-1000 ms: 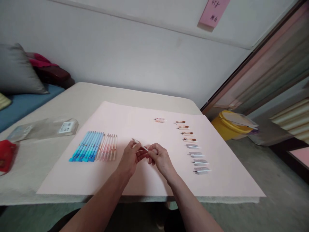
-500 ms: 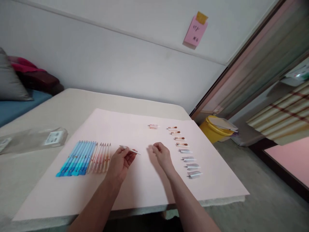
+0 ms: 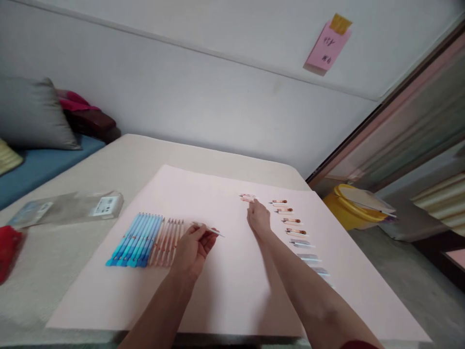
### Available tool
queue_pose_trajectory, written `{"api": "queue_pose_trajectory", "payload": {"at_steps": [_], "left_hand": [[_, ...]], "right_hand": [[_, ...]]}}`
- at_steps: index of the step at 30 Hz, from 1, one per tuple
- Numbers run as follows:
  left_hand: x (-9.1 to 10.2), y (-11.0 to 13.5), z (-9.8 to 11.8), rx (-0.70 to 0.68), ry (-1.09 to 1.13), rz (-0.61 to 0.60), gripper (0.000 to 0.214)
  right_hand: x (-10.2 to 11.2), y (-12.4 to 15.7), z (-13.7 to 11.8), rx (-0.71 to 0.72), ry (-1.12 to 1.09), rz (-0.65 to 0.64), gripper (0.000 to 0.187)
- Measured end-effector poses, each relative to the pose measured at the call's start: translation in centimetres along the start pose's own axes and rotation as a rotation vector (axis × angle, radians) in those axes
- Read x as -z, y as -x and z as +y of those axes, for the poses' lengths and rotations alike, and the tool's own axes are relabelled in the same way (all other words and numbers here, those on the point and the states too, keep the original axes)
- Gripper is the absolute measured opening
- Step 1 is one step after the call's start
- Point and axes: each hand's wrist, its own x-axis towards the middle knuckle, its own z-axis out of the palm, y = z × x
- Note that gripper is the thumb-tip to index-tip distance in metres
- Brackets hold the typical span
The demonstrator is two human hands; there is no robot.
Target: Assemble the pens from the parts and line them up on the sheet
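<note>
My left hand (image 3: 195, 245) is closed on a slim white pen part (image 3: 208, 227), held between thumb and fingers above the pink sheet (image 3: 218, 300). It points to the right and tapers at that end. My right hand (image 3: 259, 216) reaches to the far side of the sheet, fingers bent together beside small pinkish pen pieces (image 3: 247, 198). Its fingertips are partly hidden, so any grip is hard to see. Left of my left hand lie several blue pens (image 3: 136, 240) in a row, and several pinkish clear pens (image 3: 166, 242) beside them.
Down the sheet's right side runs a column of pen pieces with brown tops (image 3: 290, 220) and grey ones (image 3: 308, 258), partly behind my right forearm. A clear plastic bag (image 3: 78, 208) and a red object (image 3: 7, 249) lie at left. A yellow bin (image 3: 343, 206) stands beyond the right edge.
My right hand has moved forward to the pinkish pieces. The left hand still holds the white pen part. The view has swung left, bringing the red object into sight.
</note>
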Motion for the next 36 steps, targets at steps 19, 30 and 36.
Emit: {"api": "queue_pose_trajectory", "payload": {"at_steps": [19, 30, 36], "left_hand": [[-0.2, 0.2, 0.1, 0.008, 0.011, -0.033, 0.007], [0.2, 0.3, 1.4, -0.068, 0.101, 0.03, 0.01], [0.3, 0.3, 1.7, -0.137, 0.103, 0.036, 0.011]], "right_hand": [[0.8, 0.5, -0.7, -0.081, -0.036, -0.086, 0.02], [4.6, 8.7, -6.0, -0.055, -0.682, -0.129, 0.011], [9.1, 12.4, -8.3, -0.007, -0.957, -0.178, 0.01]]}}
